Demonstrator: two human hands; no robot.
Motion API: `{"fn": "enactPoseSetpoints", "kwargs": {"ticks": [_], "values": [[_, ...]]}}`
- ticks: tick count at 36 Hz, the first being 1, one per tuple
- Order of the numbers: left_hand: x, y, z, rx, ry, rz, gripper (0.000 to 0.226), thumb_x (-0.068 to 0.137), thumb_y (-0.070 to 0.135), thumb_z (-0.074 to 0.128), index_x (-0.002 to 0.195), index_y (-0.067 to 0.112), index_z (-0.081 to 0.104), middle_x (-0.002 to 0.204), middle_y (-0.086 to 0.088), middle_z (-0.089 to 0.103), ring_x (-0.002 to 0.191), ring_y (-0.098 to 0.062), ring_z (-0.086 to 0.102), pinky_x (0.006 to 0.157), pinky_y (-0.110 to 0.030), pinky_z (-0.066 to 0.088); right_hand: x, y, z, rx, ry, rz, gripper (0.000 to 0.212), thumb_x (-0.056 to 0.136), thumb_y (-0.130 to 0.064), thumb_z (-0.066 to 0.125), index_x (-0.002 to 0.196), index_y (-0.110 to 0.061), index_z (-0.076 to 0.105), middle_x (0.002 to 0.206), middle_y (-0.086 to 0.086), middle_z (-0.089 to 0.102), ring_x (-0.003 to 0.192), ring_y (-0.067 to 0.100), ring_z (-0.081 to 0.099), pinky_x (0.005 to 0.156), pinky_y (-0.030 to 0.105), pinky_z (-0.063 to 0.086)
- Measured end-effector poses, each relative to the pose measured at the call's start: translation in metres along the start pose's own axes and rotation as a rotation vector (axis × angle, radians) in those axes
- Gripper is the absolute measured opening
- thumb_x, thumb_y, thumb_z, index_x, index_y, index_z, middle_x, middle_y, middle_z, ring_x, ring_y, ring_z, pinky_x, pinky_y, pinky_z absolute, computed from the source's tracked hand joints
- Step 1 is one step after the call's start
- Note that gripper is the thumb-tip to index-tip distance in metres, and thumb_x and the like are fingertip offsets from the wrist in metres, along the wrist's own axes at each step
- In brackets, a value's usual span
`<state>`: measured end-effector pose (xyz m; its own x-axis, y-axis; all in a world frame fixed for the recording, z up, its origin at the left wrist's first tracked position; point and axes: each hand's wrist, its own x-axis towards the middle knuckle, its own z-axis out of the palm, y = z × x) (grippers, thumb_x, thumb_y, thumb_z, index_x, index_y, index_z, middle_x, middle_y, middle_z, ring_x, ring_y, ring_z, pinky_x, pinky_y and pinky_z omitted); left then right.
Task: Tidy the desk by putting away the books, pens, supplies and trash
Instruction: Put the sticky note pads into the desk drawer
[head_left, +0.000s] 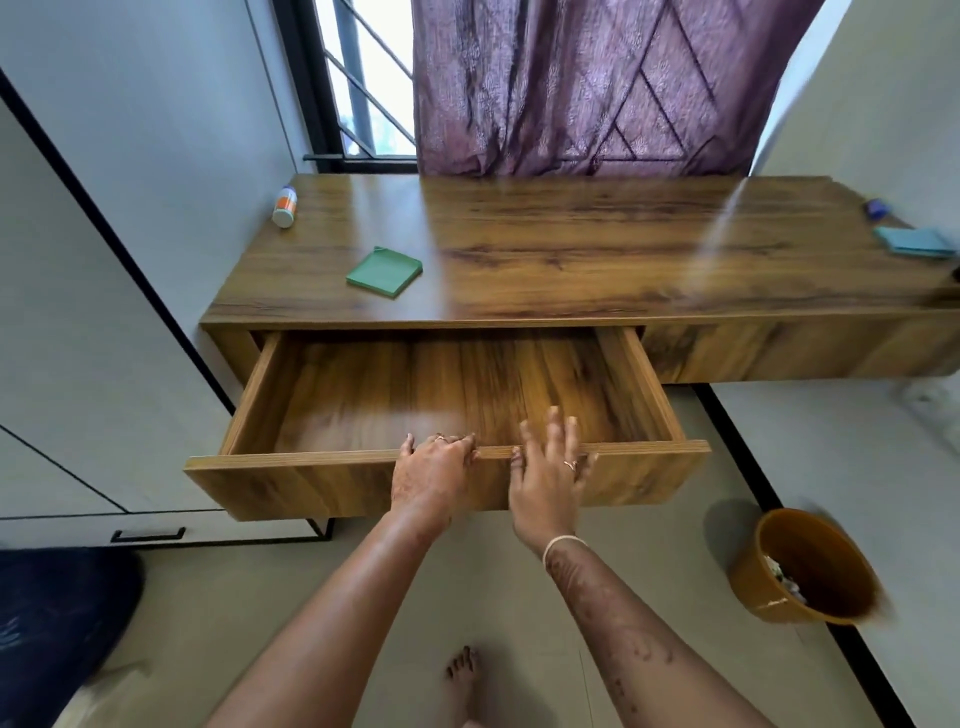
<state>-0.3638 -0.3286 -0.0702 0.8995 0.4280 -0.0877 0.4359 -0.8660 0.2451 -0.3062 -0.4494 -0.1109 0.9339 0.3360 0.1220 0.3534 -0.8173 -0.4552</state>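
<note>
Drawer (363, 483) open, bare. Left hand (431, 465) grips front edge; right hand (545, 467) straight-fingered on it. Tabletop (571, 249) looks mostly tidied: green sticky pad (384, 272), white bottle (284, 207), blue pad (914, 241) not yet stowed. Bin (748, 582) holds trash.

Desk (571, 249) glossy wood grain; drawer (363, 483) same; curtain (597, 83) cloth; bin (748, 577) plastic.

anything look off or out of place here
Nothing spilled or broken. The drawer stands pulled out, nothing visible inside, while a green pad, a bottle and a blue pad lie scattered on the desk.
</note>
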Motion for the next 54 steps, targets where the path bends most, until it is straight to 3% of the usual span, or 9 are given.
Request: {"fn": "enactPoseSetpoints", "kwargs": {"ticks": [3,6,13,19,27,35,44,54], "values": [[-0.006,0.000,0.002,0.007,-0.017,0.004,0.040,0.104,0.034,0.036,0.143,0.032,0.044,0.141,0.006,0.054,0.134,-0.013,0.043,0.120,-0.042,0.016,-0.002,-0.004,-0.007,-0.029,-0.087,-0.064,0.039,0.103,-0.036,0.031,0.140,-0.035,0.045,0.157,-0.013,0.027,0.149,0.011,0.002,0.115,0.053,-0.013],[-0.008,0.000,0.004,0.006,-0.028,-0.004,0.041,0.104,0.034,0.033,0.143,0.032,0.044,0.141,0.006,0.054,0.134,-0.012,0.043,0.120,-0.043,0.016,-0.005,-0.003,-0.012,-0.024,-0.093,-0.081,0.036,0.103,-0.035,0.033,0.134,-0.035,0.051,0.150,-0.015,0.037,0.148,0.010,0.011,0.116,0.051,-0.011],[-0.008,0.002,0.002,-0.017,-0.064,-0.017,0.041,0.105,0.034,0.033,0.144,0.030,0.043,0.142,0.004,0.052,0.136,-0.013,0.041,0.121,-0.044,0.012,-0.007,-0.004,-0.022,-0.025,-0.160,-0.070,0.036,0.103,-0.036,0.031,0.133,-0.036,0.051,0.150,-0.014,0.038,0.147,0.011,0.014,0.117,0.050,-0.009],[-0.004,-0.005,-0.011,-0.121,-0.166,0.004,0.044,0.105,0.036,0.030,0.148,0.030,0.037,0.155,0.007,0.036,0.144,-0.014,0.029,0.122,-0.040,0.012,0.003,-0.010,-0.029,0.005,-0.237,-0.062,0.038,0.103,-0.037,0.030,0.137,-0.036,0.048,0.154,-0.012,0.034,0.148,0.012,0.013,0.117,0.051,-0.009],[0.008,-0.031,-0.040,-0.305,-0.049,-0.066,0.039,0.100,0.034,0.046,0.139,0.031,0.052,0.150,0.007,0.043,0.137,-0.014,0.040,0.113,-0.033,0.035,0.035,-0.049,-0.035,0.066,-0.227,-0.106,0.036,0.104,-0.034,0.032,0.133,-0.030,0.054,0.150,-0.012,0.040,0.144,0.009,0.024,0.120,0.046,0.000],[0.069,-0.077,-0.073,-0.370,0.029,-0.127,0.036,0.094,0.034,0.056,0.129,0.029,0.060,0.145,0.006,0.048,0.134,-0.012,0.043,0.109,-0.028,0.036,0.113,-0.110,-0.019,0.188,-0.164,-0.080,0.036,0.097,-0.041,0.044,0.132,-0.032,0.049,0.134,-0.010,0.055,0.128,0.012,0.046,0.112,0.040,0.017],[0.155,-0.129,-0.104,-0.432,0.119,-0.183,0.044,0.093,0.029,0.057,0.136,0.022,0.050,0.143,0.001,0.048,0.134,-0.016,0.041,0.112,-0.029,0.032,0.210,-0.173,0.010,0.091,-0.195,-0.115,0.059,0.087,-0.043,0.061,0.140,-0.029,0.039,0.145,-0.006,0.042,0.135,0.016,0.039,0.110,0.039,0.020],[0.240,-0.156,-0.110,-0.513,0.082,-0.237,0.064,0.092,0.026,0.060,0.147,0.011,0.033,0.150,-0.009,0.040,0.139,-0.023,0.035,0.114,-0.032,0.028,0.281,-0.188,0.052,0.076,-0.305,-0.066,0.101,0.077,-0.053,0.071,0.153,-0.021,0.013,0.160,0.001,0.017,0.146,0.023,0.019,0.117,0.041,0.018]]}}
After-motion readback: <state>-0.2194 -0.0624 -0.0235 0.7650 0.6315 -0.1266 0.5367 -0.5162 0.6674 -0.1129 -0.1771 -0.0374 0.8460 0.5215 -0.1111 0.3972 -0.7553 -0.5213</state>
